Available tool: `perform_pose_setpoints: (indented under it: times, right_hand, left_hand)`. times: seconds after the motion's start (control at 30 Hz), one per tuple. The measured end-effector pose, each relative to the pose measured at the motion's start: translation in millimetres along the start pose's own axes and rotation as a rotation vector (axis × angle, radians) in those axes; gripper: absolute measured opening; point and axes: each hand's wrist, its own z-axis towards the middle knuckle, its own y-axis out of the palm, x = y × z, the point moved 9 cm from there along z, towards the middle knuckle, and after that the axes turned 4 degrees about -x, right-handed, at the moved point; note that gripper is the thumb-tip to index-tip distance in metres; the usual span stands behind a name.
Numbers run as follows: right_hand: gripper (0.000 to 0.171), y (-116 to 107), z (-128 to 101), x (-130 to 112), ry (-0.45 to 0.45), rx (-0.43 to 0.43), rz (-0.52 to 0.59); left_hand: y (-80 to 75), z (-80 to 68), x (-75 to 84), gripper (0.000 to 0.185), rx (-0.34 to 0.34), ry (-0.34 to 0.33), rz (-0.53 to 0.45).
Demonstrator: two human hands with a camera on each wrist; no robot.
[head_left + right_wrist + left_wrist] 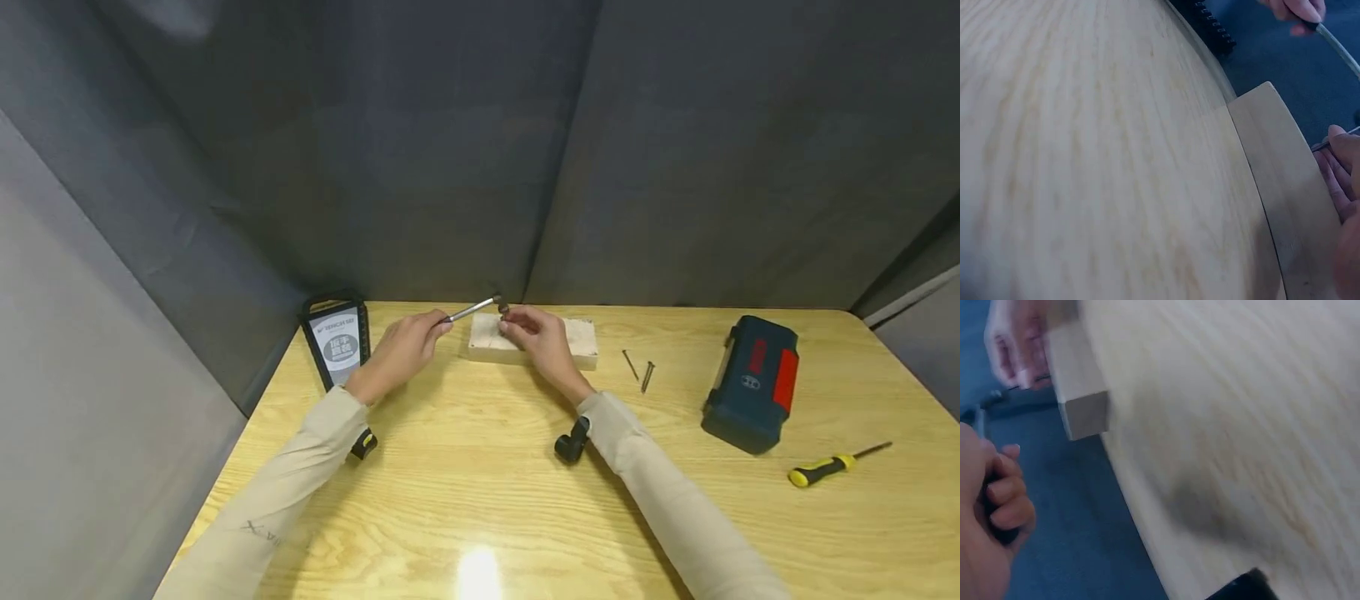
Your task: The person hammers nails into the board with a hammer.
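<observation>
Sleeves are stretched over the wooden table (465, 483) toward its far edge. A small hammer (474, 310) is gripped by the curled fingers of the left hand (405, 348), its head raised over the wood block (581, 340). A nail (1335, 139) is pinched upright on that block by the right hand (538, 333).

Small hammer (477, 309) – slim metal shaft, dark head, tilted up toward 2 o'clock. Pale wood block (581, 340) lying flat – bench, 12 o'clock edge.
</observation>
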Motion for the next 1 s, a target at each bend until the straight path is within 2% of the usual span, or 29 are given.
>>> perform_pose_setpoints:
  times: [0.07,0.17,0.27,0.4,0.63,0.83,0.9,1.0]
  right_hand:
    - [0.022,-1.6,-0.1,-11.7,0.005,-0.004,-0.006]
    - [0.021,-3.0,-0.8,-23.5,0.005,-0.009,-0.015]
    - [0.021,-3.4,1.6,-8.6,0.009,0.001,-0.013]
    - [0.019,-3.4,4.1,16.4,0.018,0.019,-0.011]
    - [0.019,-3.3,3.1,18.1,0.030,0.013,-0.022]
    - [0.023,-5.3,4.5,17.2,0.033,-0.007,-0.039]
    - [0.023,-5.4,4.7,17.7,0.030,-0.018,-0.042]
    - [0.021,-4.5,4.9,18.9,0.023,-0.029,-0.030]
  left_hand:
    - [-1.5,-0.4,-1.6,0.021,-0.001,-0.008,0.063]
    - [-13.6,0.9,-0.4,0.021,0.027,-0.023,0.073]
    - [-17.1,2.7,1.9,0.020,0.010,-0.013,0.097]
    - [-9.9,3.0,1.8,0.020,-0.021,0.000,0.132]
    - [1.5,4.1,-1.3,0.022,-0.059,-0.007,0.137]
    - [0.5,11.9,2.5,0.024,-0.084,-0.002,0.130]
    - [-3.1,14.8,5.5,0.024,-0.072,0.015,0.127]
    - [-15.3,17.8,13.3,0.022,0.007,0.070,0.117]
